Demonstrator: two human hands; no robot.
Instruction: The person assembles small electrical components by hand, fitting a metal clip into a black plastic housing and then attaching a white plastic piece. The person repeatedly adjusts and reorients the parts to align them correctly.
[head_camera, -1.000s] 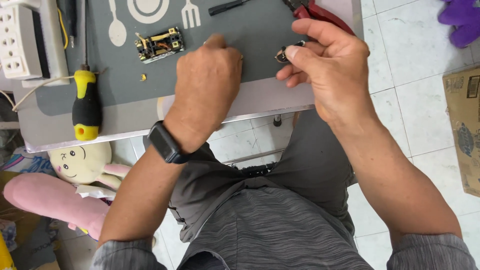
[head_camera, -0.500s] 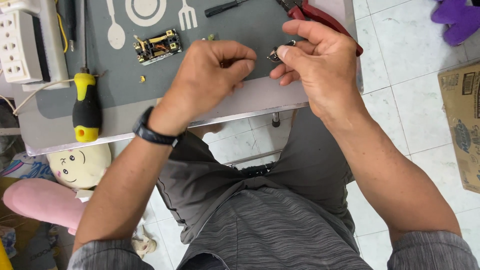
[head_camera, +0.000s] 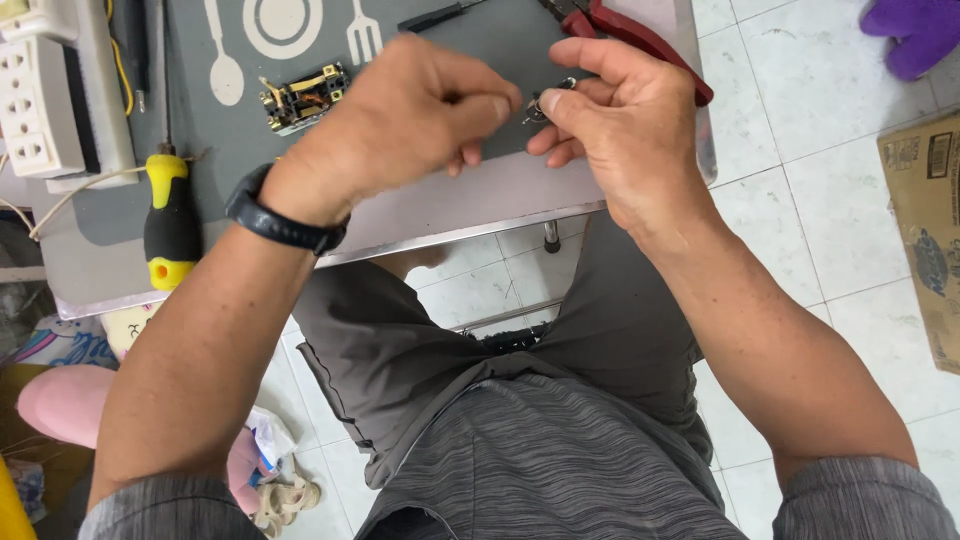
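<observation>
Above the mat, right hand pinches metal part.

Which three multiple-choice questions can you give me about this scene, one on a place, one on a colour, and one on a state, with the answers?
1. Where does the screwdriver lie?
A. on the floor
B. on the table's left part
C. in the cardboard box

2. What colour are the pliers' handles?
A. red
B. blue
C. green

3. What does the right hand do?
A. rests flat
B. grips the screwdriver
C. pinches a small metal part

Answers: B, it lies near the left table edge; A, red grips show; C, fingertips close on it, the left hand touching.
</observation>
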